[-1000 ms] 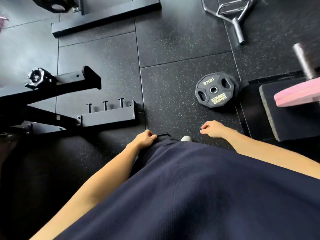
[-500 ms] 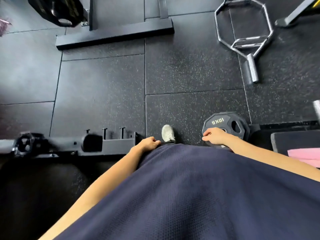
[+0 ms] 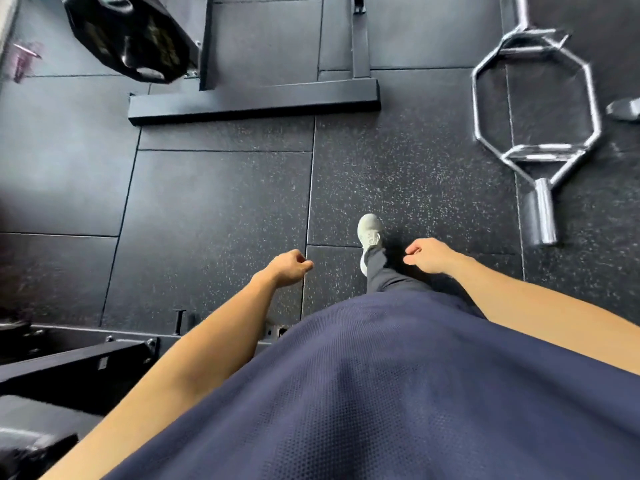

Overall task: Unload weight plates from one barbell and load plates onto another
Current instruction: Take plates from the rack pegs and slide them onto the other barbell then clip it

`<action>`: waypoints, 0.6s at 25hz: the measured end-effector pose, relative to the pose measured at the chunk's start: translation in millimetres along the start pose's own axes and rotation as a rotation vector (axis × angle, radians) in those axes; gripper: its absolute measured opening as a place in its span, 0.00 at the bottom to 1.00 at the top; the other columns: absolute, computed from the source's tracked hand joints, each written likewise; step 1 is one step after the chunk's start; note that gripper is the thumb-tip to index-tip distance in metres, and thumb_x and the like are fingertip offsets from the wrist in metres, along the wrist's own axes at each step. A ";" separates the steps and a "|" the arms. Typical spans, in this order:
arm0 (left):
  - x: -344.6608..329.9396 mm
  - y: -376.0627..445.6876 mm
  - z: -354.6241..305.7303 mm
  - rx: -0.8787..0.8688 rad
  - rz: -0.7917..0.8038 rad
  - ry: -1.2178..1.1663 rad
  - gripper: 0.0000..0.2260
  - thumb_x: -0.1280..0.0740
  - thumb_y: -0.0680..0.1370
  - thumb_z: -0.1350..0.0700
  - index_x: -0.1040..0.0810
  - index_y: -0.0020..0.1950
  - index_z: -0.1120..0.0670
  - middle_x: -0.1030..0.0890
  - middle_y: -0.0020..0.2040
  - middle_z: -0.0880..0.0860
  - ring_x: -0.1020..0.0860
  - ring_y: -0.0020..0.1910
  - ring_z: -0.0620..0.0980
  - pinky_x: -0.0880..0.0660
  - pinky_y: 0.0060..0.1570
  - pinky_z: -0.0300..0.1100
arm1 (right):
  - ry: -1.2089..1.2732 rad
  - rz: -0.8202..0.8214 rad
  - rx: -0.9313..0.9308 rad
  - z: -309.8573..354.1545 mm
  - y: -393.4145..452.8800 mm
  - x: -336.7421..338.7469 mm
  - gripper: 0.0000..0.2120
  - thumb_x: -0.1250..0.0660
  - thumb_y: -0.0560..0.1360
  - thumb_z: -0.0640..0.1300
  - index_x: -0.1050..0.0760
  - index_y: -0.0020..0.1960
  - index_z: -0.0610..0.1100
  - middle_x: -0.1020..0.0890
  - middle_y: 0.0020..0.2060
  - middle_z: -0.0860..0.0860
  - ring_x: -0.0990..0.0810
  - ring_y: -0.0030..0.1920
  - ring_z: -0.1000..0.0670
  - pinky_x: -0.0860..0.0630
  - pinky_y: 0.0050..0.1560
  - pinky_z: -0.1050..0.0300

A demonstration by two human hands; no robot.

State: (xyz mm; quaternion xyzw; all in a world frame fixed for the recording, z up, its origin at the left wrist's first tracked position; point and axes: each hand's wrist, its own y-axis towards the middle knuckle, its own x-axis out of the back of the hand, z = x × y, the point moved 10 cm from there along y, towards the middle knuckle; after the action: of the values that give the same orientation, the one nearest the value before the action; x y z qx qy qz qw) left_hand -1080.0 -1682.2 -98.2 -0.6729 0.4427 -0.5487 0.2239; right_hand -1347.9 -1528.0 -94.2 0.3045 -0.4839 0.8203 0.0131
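Observation:
My left hand (image 3: 289,268) hangs in front of my body with its fingers loosely curled and holds nothing. My right hand (image 3: 427,255) hangs the same way beside my leg, also with nothing in it. A chrome hex bar (image 3: 535,109) lies on the rubber floor at the upper right, its bare sleeve (image 3: 542,216) pointing toward me. A large black weight plate (image 3: 128,36) sits on a rack at the upper left. The small 10 kg plate is out of view.
A black rack base beam (image 3: 252,100) crosses the floor ahead. Black machine frames (image 3: 79,362) stand at the lower left. My grey shoe (image 3: 370,233) steps forward on the speckled rubber tiles (image 3: 214,220) between them.
I have walked forward: the 10 kg plate on the floor slid under my body and out of view, while the hex bar and the rack beam came closer. Both hands stayed loose.

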 end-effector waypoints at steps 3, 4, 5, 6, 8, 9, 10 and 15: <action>45.1 37.3 -8.6 0.078 0.010 -0.097 0.17 0.39 0.80 0.46 0.25 0.62 0.56 0.21 0.62 0.57 0.24 0.60 0.56 0.31 0.54 0.43 | -0.086 0.065 0.039 50.9 65.4 49.9 0.15 0.32 0.75 0.46 0.24 0.61 0.42 0.20 0.50 0.45 0.23 0.50 0.44 0.29 0.52 0.55; 60.1 45.8 -8.8 0.113 0.011 -0.148 0.16 0.39 0.80 0.46 0.24 0.61 0.56 0.21 0.62 0.57 0.24 0.60 0.55 0.31 0.53 0.43 | -0.130 0.097 0.060 73.4 83.3 66.1 0.15 0.32 0.75 0.45 0.23 0.60 0.41 0.21 0.48 0.46 0.23 0.48 0.45 0.29 0.51 0.56; 76.4 53.2 -9.5 0.142 0.001 -0.189 0.15 0.40 0.81 0.46 0.24 0.59 0.56 0.21 0.62 0.57 0.24 0.60 0.55 0.32 0.52 0.43 | -0.192 0.124 0.091 99.7 100.9 81.7 0.15 0.33 0.76 0.45 0.23 0.60 0.41 0.20 0.49 0.45 0.22 0.49 0.44 0.29 0.51 0.55; 93.8 58.3 -10.3 0.170 -0.016 -0.230 0.15 0.40 0.81 0.46 0.24 0.59 0.56 0.21 0.63 0.57 0.24 0.61 0.55 0.32 0.53 0.43 | -0.266 0.155 0.130 129.2 117.8 96.7 0.14 0.33 0.76 0.45 0.23 0.60 0.42 0.20 0.53 0.45 0.22 0.53 0.44 0.29 0.53 0.55; 120.7 67.5 1.1 0.254 -0.079 -0.355 0.17 0.40 0.81 0.46 0.25 0.62 0.56 0.22 0.64 0.57 0.25 0.63 0.55 0.32 0.57 0.43 | -0.418 0.189 0.203 185.5 149.5 119.4 0.15 0.33 0.77 0.46 0.24 0.61 0.43 0.20 0.58 0.45 0.22 0.57 0.44 0.29 0.56 0.55; 131.2 69.7 6.8 0.288 -0.108 -0.415 0.18 0.40 0.81 0.46 0.25 0.63 0.57 0.23 0.65 0.56 0.26 0.64 0.55 0.32 0.59 0.44 | -0.476 0.215 0.232 212.0 162.2 125.1 0.15 0.33 0.77 0.46 0.24 0.62 0.43 0.20 0.58 0.45 0.22 0.56 0.44 0.28 0.56 0.55; 139.8 72.9 13.0 0.310 -0.130 -0.464 0.18 0.40 0.81 0.47 0.26 0.65 0.56 0.23 0.66 0.56 0.26 0.65 0.55 0.32 0.60 0.43 | -0.517 0.240 0.253 237.7 175.3 127.8 0.16 0.33 0.77 0.46 0.24 0.62 0.43 0.19 0.58 0.45 0.21 0.54 0.45 0.28 0.56 0.54; 174.0 105.8 71.7 0.422 -0.045 -0.654 0.19 0.40 0.80 0.44 0.26 0.65 0.55 0.25 0.67 0.55 0.27 0.64 0.54 0.32 0.61 0.44 | -0.766 0.320 0.409 393.1 246.5 109.6 0.19 0.33 0.77 0.48 0.26 0.65 0.42 0.21 0.62 0.44 0.22 0.57 0.45 0.28 0.61 0.54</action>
State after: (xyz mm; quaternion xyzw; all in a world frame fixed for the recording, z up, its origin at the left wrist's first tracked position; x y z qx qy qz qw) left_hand -1048.9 -1895.5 -108.9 -0.7610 0.2103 -0.3891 0.4747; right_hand -1323.7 -2004.1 -95.6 0.5036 -0.3230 0.7190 -0.3537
